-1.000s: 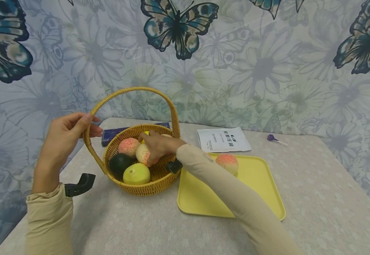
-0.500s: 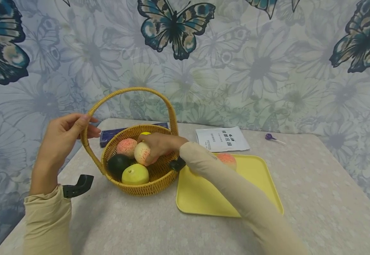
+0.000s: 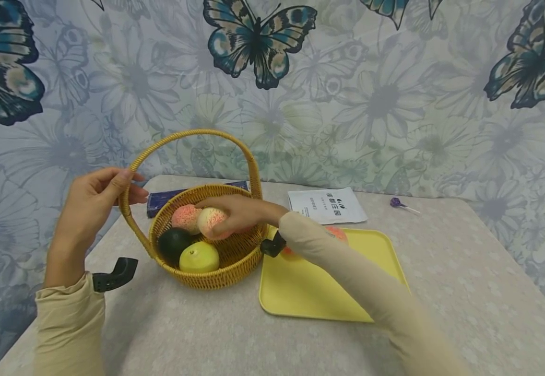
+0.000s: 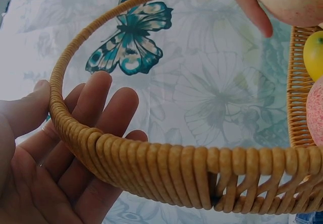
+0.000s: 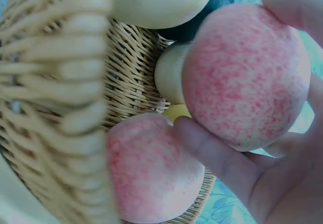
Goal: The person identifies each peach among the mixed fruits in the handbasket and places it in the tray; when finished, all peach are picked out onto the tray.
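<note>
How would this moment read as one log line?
Left hand: holds basket handle | Right hand: grips speckled peach | Yellow-green fruit: inside basket | Yellow tray: beside basket

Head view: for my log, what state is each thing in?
Basket, standing, handle raised
Left hand, gripping handle
Right hand, holding pale peach
Pink peach, in basket
Dark green fruit, in basket
Yellow-green fruit, in basket
Tray, lying flat
Tray peach, partly hidden by sleeve
White packet, lying flat
Blue packet, lying, partly hidden
Lollipop, lying down
</note>
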A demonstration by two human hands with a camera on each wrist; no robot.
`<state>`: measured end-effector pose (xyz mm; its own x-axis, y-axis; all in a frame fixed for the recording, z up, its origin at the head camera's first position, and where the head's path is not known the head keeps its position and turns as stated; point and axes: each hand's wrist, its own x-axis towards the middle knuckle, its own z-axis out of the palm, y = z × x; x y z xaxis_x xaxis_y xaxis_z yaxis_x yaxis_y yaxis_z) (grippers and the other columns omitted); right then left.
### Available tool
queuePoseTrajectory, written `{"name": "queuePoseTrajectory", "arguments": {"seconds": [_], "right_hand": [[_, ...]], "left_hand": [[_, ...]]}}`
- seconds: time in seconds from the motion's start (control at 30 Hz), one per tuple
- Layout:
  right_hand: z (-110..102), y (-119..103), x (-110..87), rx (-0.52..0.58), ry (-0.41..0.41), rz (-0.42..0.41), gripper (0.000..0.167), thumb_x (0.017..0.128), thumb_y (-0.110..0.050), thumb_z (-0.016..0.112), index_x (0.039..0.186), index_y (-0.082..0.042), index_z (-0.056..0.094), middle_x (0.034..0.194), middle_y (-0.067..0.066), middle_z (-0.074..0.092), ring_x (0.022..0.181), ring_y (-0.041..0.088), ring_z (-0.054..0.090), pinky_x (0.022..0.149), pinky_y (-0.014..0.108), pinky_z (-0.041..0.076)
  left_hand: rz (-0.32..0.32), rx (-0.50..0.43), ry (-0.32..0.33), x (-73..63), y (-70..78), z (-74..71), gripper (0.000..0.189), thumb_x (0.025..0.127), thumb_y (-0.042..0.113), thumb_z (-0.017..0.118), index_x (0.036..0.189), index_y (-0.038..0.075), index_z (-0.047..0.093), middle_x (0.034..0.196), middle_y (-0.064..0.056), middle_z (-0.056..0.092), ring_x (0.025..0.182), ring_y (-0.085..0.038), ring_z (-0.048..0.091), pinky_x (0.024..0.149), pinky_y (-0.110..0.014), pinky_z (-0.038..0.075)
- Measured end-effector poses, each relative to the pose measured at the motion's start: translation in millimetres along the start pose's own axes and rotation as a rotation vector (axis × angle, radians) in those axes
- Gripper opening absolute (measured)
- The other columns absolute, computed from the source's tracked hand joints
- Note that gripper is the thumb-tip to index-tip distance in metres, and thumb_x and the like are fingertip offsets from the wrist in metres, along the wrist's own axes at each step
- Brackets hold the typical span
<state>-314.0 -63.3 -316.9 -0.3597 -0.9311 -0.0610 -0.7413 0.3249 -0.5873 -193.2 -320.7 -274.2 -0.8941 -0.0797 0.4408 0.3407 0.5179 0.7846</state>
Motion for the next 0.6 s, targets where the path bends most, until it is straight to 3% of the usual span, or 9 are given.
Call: {"name": "queuePoseTrajectory", "arguments": {"seconds": [0.17,0.33,0.43,0.5,0.6], "right_hand": [[1.4,3.9,-8.0,0.045,0.041,-0.075,0.062,0.093,-0.032,0.063,0.147,-0.016,0.038,0.147,0.0,0.043,0.124,0.008,0.047,0.094,0.024,0.044],[2.0,2.9,-15.1,0.057,0.049,-0.105,0.055,0.095,-0.029,0.06,0.145,-0.013,0.042,0.145,0.001,0.043,0.124,0.01,0.045,0.094,0.024,0.044],[2.6,1.1,-18.3,0.069,0.05,-0.108,0.054,0.097,-0.027,0.058,0.146,-0.012,0.04,0.145,0.004,0.041,0.121,0.013,0.046,0.087,0.026,0.049],[3.3,1.1,-19.7,0.087,0.047,-0.116,0.053,0.098,-0.024,0.056,0.147,-0.011,0.038,0.144,0.006,0.042,0.109,0.018,0.053,0.081,0.028,0.053],[3.9,1.2,-22.4,0.113,0.045,-0.107,0.051,0.099,-0.023,0.053,0.147,-0.013,0.039,0.141,0.008,0.04,0.103,0.019,0.049,0.074,0.031,0.055]], "left_hand": [[-0.002,0.0,-0.002,0.4,0.3,0.1,0.034,0.1,0.03,0.049,0.109,0.0,0.064,0.077,0.003,0.071,0.072,-0.009,0.07,0.073,-0.013,0.052],[-0.004,0.002,-0.001,-0.6,0.5,-0.7,0.034,0.1,0.03,0.049,0.108,0.0,0.064,0.076,0.003,0.071,0.072,-0.009,0.07,0.073,-0.013,0.052],[-0.008,0.005,-0.001,-0.8,0.6,-0.6,0.035,0.1,0.03,0.049,0.108,0.0,0.064,0.076,0.004,0.071,0.071,-0.009,0.07,0.073,-0.012,0.051],[-0.009,0.004,-0.001,-0.6,0.5,-0.3,0.035,0.1,0.031,0.049,0.108,0.0,0.064,0.076,0.004,0.071,0.071,-0.009,0.07,0.074,-0.012,0.051],[-0.008,0.006,-0.001,-0.4,0.3,0.0,0.034,0.1,0.03,0.049,0.108,0.0,0.064,0.076,0.004,0.071,0.071,-0.008,0.07,0.073,-0.012,0.051]]}}
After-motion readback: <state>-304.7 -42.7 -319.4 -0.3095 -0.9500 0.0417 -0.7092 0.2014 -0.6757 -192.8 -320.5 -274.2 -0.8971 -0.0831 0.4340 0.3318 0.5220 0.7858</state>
